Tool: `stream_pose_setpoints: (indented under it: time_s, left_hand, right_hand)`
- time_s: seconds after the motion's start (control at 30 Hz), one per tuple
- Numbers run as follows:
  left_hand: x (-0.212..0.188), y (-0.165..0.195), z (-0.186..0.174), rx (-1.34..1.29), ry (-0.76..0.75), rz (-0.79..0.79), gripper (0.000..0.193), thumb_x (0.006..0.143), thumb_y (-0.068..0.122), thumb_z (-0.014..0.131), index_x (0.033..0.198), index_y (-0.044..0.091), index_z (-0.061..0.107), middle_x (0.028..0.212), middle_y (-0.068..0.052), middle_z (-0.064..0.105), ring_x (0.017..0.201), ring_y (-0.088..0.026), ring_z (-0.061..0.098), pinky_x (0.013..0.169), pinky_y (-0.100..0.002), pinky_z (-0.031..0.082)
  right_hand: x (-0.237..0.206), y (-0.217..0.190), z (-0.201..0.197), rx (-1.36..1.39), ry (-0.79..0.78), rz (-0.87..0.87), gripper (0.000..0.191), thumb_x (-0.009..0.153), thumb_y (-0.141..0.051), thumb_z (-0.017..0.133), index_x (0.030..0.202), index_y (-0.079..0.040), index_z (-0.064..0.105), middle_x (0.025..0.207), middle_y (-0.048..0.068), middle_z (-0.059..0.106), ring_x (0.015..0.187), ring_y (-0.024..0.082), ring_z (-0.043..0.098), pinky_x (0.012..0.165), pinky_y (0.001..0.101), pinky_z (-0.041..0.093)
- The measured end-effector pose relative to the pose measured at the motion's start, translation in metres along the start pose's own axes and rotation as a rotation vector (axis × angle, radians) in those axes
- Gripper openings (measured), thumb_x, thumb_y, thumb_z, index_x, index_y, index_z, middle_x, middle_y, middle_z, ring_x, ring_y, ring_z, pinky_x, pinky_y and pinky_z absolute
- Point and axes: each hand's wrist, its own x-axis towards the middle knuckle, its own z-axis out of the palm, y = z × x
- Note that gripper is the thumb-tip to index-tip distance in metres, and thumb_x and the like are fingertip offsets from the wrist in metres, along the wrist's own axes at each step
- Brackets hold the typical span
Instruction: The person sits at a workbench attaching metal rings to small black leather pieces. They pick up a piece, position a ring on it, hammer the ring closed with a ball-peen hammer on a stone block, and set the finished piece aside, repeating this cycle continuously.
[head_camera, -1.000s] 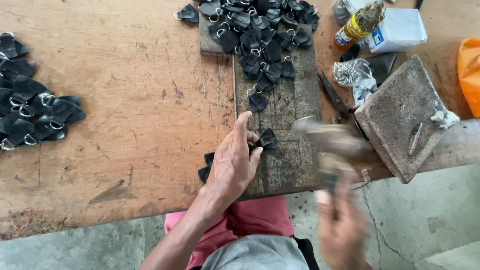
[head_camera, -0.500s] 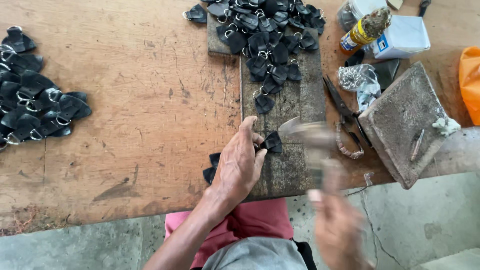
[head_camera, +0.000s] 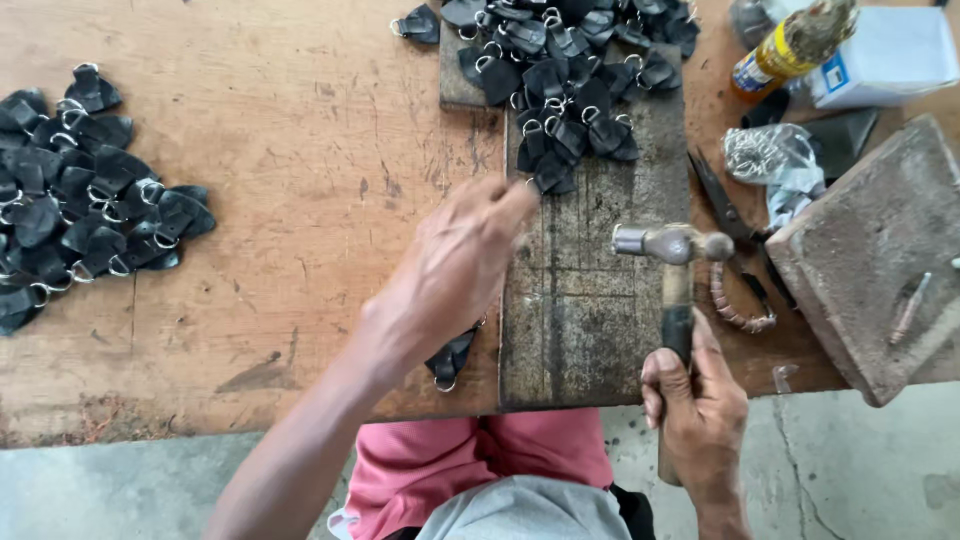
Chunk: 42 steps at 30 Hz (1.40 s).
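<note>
Head camera, looking straight down: nearest to me I see my right hand just off the near edge of the table, fingers wrapped tight round the handle of a hammer, whose metal head hangs level over the dark worn board that runs from the near edge toward the far edge. Left of it my left hand reaches across the near edge, fingers stretched forward and loosely together, their tips blurred at the board's left margin just short of the nearest black leather tabs; I cannot tell whether they pinch anything. Under that wrist, close to the near edge, a couple of loose tabs lie beside the board. Right of the hammer head I see a small coiled spring and scissors on the wood, then a tilted grey stone block at the table's right edge. Farther out, a heap of black tabs with metal rings covers the far end of the board, and a second heap sits well apart at the left edge. At the far right corner stand a yellow bottle, a white box and a crumpled clear bag
</note>
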Motion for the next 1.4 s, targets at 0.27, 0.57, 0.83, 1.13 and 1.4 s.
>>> stream_pose_setpoints:
  time_s: [0.27, 0.57, 0.83, 1.13, 1.4]
  left_hand:
    - [-0.052, 0.005, -0.015, 0.058, -0.164, -0.080, 0.008, 0.089, 0.007, 0.067, 0.089, 0.000, 0.063, 0.088, -0.014, 0.065, 0.085, -0.028, 0.063, 0.077, -0.046, 0.054]
    - [-0.008, 0.031, 0.021, -0.403, 0.092, -0.390, 0.013, 0.090, 0.015, 0.071, 0.095, 0.004, 0.070, 0.092, -0.010, 0.076, 0.078, -0.021, 0.074, 0.070, -0.036, 0.063]
    - [-0.025, 0.017, 0.025, -0.266, 0.085, -0.169, 0.020, 0.088, 0.009, 0.075, 0.106, 0.001, 0.071, 0.101, -0.014, 0.074, 0.095, -0.029, 0.070, 0.086, -0.041, 0.054]
    - [-0.027, 0.011, 0.037, -0.280, 0.169, -0.027, 0.035, 0.084, 0.002, 0.077, 0.115, 0.002, 0.060, 0.105, -0.013, 0.073, 0.100, -0.030, 0.070, 0.090, -0.041, 0.055]
    - [-0.032, 0.014, 0.050, -0.344, 0.223, -0.092, 0.053, 0.078, 0.000, 0.080, 0.121, 0.000, 0.048, 0.098, -0.013, 0.073, 0.099, -0.032, 0.071, 0.087, -0.041, 0.055]
  right_hand:
    - [0.001, 0.007, -0.003, 0.084, -0.043, -0.020, 0.059, 0.102, -0.018, 0.054, 0.158, -0.009, 0.040, 0.076, 0.002, 0.057, 0.053, 0.006, 0.050, 0.042, 0.0213, 0.044]
    - [0.001, 0.012, -0.002, 0.188, -0.010, 0.006, 0.059, 0.102, -0.020, 0.054, 0.158, -0.009, 0.040, 0.075, 0.003, 0.056, 0.053, 0.007, 0.050, 0.042, 0.0218, 0.044]
    - [0.004, 0.015, -0.003, 0.139, -0.015, 0.004, 0.059, 0.100, -0.022, 0.054, 0.157, -0.009, 0.040, 0.073, 0.004, 0.061, 0.050, 0.007, 0.054, 0.038, 0.0229, 0.047]
    - [0.000, 0.000, -0.012, -0.032, -0.013, -0.049, 0.060, 0.098, -0.018, 0.056, 0.156, -0.010, 0.043, 0.071, 0.005, 0.062, 0.049, 0.008, 0.056, 0.037, 0.0241, 0.047]
    - [-0.021, -0.044, -0.022, -0.489, 0.134, -0.299, 0.059, 0.105, -0.018, 0.057, 0.162, -0.009, 0.040, 0.077, 0.009, 0.065, 0.054, 0.013, 0.057, 0.046, 0.0291, 0.048]
